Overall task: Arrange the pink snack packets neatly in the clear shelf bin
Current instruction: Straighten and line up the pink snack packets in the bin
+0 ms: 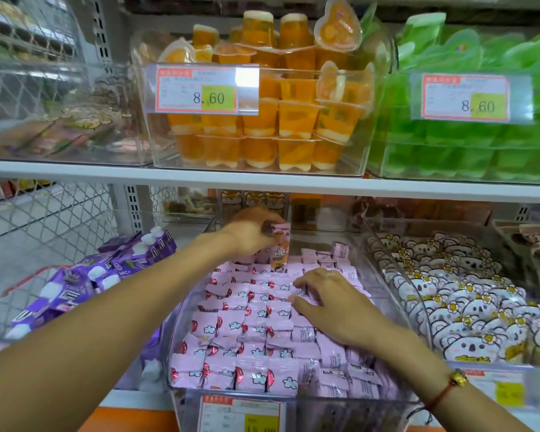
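Clear plastic bin (181, 307) on the low shelf holds shiny pink packets (247, 322) w/ cloud pics, packed in rows. Right hand (328, 302) rests flat on them, fingers straight. Farther back, left hand (251, 233) pinches a pink packet (280, 229) at the bin's rear. Above: clear tub of orange jelly cups (293, 120), tag (197, 88) reads 8.60.

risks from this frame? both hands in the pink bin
1. The left hand pinches a few packets at the back of the clear bin; one may slip and land crooked on the tidy rows.
2. The right hand rests on the pink packets; dragging it could ruffle the aligned rows beside it.
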Tool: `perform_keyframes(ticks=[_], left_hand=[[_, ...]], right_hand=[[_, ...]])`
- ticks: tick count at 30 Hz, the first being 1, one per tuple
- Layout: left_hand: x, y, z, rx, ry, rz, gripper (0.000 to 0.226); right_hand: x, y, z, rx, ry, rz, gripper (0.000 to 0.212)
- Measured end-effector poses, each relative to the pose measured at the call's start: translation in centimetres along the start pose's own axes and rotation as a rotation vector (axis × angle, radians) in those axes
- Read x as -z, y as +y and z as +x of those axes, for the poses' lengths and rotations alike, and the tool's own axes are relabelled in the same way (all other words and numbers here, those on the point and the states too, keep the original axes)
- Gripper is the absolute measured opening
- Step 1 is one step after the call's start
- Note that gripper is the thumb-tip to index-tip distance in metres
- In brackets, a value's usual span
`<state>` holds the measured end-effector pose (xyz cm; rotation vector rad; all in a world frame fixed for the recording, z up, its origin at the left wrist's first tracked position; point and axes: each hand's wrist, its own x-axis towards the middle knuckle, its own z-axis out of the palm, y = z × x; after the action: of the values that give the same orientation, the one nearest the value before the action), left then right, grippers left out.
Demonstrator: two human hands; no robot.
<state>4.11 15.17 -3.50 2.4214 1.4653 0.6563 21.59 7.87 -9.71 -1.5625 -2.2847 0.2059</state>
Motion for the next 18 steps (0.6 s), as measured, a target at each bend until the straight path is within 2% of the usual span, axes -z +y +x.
perform_keyframes(ticks=[3,8,15,18], left_hand=[[-0.1,-0.4,-0.2,-0.045,0.055,0.106,0.037],[-2.3,-2.2,-1.3,0.014,-0.171,0.238,0.041],[-2.8,-2.3,-0.6,-0.014,-0.325,0.324,0.035],[-2.6,-2.6,0.3,0.033,-0.210,0.217,0.030]], right_hand=[[0.1,-0.1,-0.1,-0.005,0.000,0.003,0.044],[0.2,-0.3,-0.1,-0.010,-0.007,-0.008,0.043],[0.3,-0.8,0.8,0.004,0.103,-0.110,0.038],[-0.3,-0.6,0.8,0.013,0.007,-0.174,0.043]])
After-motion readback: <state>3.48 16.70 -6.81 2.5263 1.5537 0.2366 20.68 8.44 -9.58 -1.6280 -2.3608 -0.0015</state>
